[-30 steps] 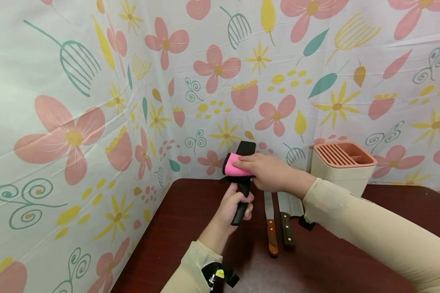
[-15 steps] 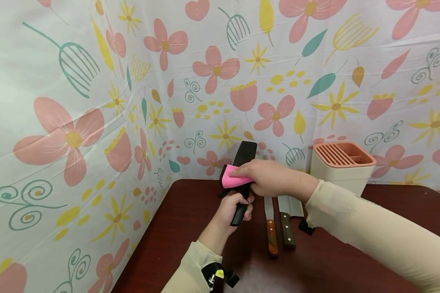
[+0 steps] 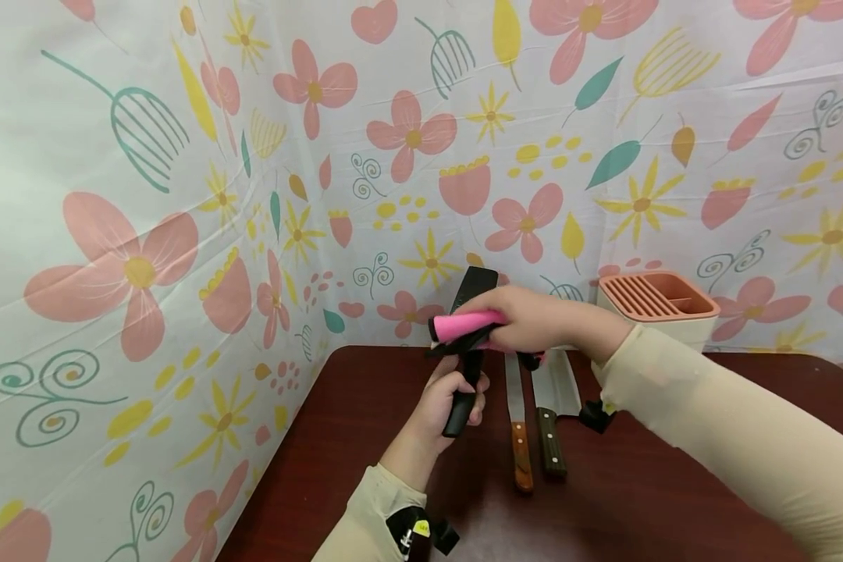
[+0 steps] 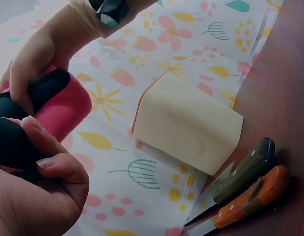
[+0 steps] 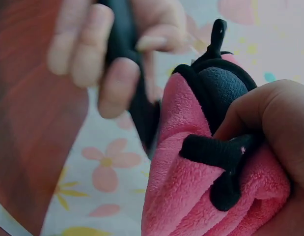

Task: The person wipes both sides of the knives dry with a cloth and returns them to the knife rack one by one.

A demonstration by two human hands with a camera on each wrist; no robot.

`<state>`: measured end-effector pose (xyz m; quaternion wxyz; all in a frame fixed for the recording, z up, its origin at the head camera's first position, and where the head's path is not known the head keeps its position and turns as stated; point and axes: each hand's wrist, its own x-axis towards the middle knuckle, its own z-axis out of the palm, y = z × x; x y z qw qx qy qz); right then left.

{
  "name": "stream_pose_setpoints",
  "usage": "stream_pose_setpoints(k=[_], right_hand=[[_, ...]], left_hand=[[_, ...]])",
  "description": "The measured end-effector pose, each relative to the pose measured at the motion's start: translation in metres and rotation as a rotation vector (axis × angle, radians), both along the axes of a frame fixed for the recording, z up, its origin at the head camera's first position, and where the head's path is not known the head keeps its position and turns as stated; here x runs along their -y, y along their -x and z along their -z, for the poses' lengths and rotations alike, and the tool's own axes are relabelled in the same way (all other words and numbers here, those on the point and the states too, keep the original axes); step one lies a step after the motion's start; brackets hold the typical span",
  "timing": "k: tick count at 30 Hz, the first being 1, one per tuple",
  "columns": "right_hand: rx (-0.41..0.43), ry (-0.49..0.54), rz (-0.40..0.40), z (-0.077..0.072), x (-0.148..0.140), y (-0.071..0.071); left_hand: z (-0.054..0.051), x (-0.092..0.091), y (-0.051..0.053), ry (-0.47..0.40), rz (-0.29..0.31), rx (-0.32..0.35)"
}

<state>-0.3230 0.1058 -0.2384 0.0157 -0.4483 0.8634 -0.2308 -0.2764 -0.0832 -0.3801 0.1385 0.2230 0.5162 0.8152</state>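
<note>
In the head view my left hand grips the black handle of a knife with a broad black blade, held tilted upward above the table. My right hand holds a bunched pink cloth with black edging across the lower part of the blade, partly hiding it. The right wrist view shows the folds of the fuzzy cloth, its dark grey patch and a black loop; whether it touches the blade there I cannot tell. In the left wrist view the left hand is close to the cloth.
On the dark red table lie a narrow-bladed knife with a brown wooden handle and a cleaver with a dark handle. Behind them stands a cream knife block with an orange slotted top. Flowered sheeting hangs behind and at left.
The cloth first slid down the blade towards the handle; now it is tilted, with its black edge and underside showing. My right hand has turned and risen slightly. The left hand keeps its grip.
</note>
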Motion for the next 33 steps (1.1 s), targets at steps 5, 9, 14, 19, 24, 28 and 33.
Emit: stream_pose_setpoints(k=[5,9,14,19,24,28,33], right_hand=[[-0.032,0.088,0.121,-0.016,-0.011,0.014],[-0.134,0.157,0.245,-0.024,-0.018,0.028],[-0.189,0.176,0.396,-0.020,-0.017,0.049],[-0.309,0.142,0.474,-0.001,-0.013,0.070],[-0.367,0.112,0.486,0.019,-0.007,0.077],[-0.402,0.067,0.483,0.029,-0.001,0.074],[-0.405,0.033,0.456,0.036,0.006,0.070]], left_hand=[[-0.001,0.000,0.002,0.011,0.016,-0.012],[-0.002,-0.001,0.002,0.034,0.014,-0.016],[-0.001,-0.002,0.001,0.043,0.004,-0.004],[0.001,-0.004,0.002,0.058,-0.024,-0.005],[0.003,-0.005,0.002,0.054,-0.041,-0.003],[0.003,-0.005,0.002,0.038,-0.056,0.007],[0.004,-0.004,0.003,0.022,-0.059,0.027]])
